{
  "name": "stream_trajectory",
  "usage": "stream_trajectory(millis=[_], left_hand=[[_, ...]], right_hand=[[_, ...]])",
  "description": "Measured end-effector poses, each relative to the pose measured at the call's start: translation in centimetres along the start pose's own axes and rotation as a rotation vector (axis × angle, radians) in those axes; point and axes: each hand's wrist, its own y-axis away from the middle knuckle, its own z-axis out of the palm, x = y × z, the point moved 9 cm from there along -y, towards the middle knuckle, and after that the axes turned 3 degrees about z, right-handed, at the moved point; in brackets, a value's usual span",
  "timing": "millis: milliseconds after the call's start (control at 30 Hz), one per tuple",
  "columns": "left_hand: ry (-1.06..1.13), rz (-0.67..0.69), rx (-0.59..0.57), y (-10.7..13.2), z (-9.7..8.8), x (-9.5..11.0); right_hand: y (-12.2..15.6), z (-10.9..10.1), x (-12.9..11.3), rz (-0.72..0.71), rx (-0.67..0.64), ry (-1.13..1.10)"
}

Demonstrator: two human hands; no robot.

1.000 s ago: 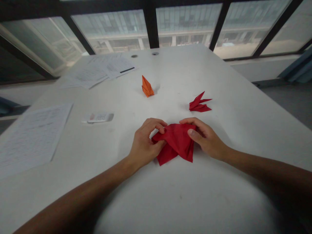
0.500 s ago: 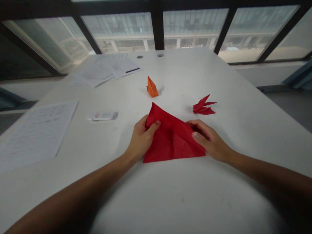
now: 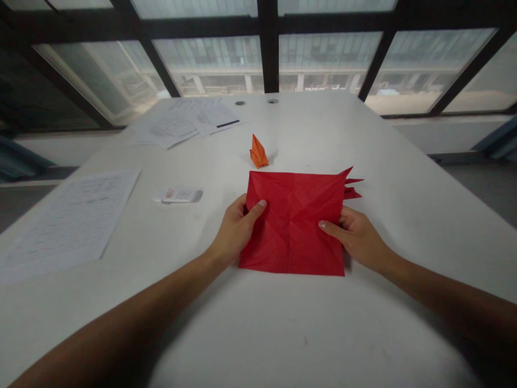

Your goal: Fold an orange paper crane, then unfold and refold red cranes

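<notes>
Red creased paper square (image 3: 293, 215), opened out: where does it sit?

Middle of the view, on the broad white work surface (image 3: 283, 334), between the two hands. Diagonal and straight fold lines cross it. Cannot tell whether it lies fully flat or is lifted slightly.

And the grip on each side?

Left hand (image 3: 234, 231) at the square's left edge: left thumb (image 3: 258, 205) on top of the paper, other fingers out of sight beneath it, so a pinch on the edge. Right hand (image 3: 357, 237) at the square's right edge: right thumb (image 3: 325, 225) laid over the paper, other fingers tucked under. Again a pinch; neither grip is spread.

What else lies around the square?

Spiky red folded paper figure (image 3: 352, 183) at its upper right corner, partly hidden behind it, points sticking out to the right. Pointed orange folded paper figure (image 3: 258, 153) beyond its top edge, near but apart. Small white calculator (image 3: 180, 195) off its left edge, beyond the left hand. Printed paper sheet (image 3: 72, 226) further left. Loose pile of printed papers (image 3: 186, 121) well beyond it. Black-framed windows (image 3: 269, 54) furthest off, past the far end of the surface.
</notes>
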Motion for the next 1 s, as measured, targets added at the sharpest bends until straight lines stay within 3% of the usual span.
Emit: stream_trajectory(millis=[100,200,267,333,367,433,533,600,667,767,1000], left_hand=[[-0.217,0.098,-0.007,-0.5,-0.8,0.5],[-0.536,0.196,-0.002,-1.0,-1.8,1.0],[-0.753,0.426,0.080,-0.5,-2.1,3.0],[-0.921,0.713,0.126,1.0,-1.3,5.0],[-0.979,0.831,0.094,1.9,-0.5,5.6],[-1.048,0.945,-0.130,3.0,1.8,5.2],[-1.136,0.873,-0.538,3.8,4.6,2.5],[-1.178,0.753,-0.638,3.5,5.0,1.1],[-1.203,0.683,-0.648,3.1,5.0,0.5],[-1.215,0.654,-0.630,2.8,4.9,0.6],[-1.190,0.631,-0.589,2.8,4.6,1.0]], right_hand=[[-0.5,-0.9,0.0,0.008,0.057,-0.075],[-0.9,-2.1,0.3,0.003,0.116,0.008],[-1.0,-2.8,0.3,-0.046,0.174,0.175],[-0.7,-3.2,-0.6,-0.204,0.247,0.383],[-0.5,-3.1,-1.0,-0.265,0.279,0.492],[0.3,-2.4,-2.1,-0.429,0.313,0.692],[2.0,-1.3,-3.7,-0.671,0.381,0.916],[2.7,-0.2,-4.1,-0.783,0.355,1.068],[2.4,1.1,-3.3,-0.792,0.198,1.202],[1.2,1.7,-1.2,-0.642,0.006,1.293],[0.8,1.3,-0.5,-0.558,0.022,1.341]])
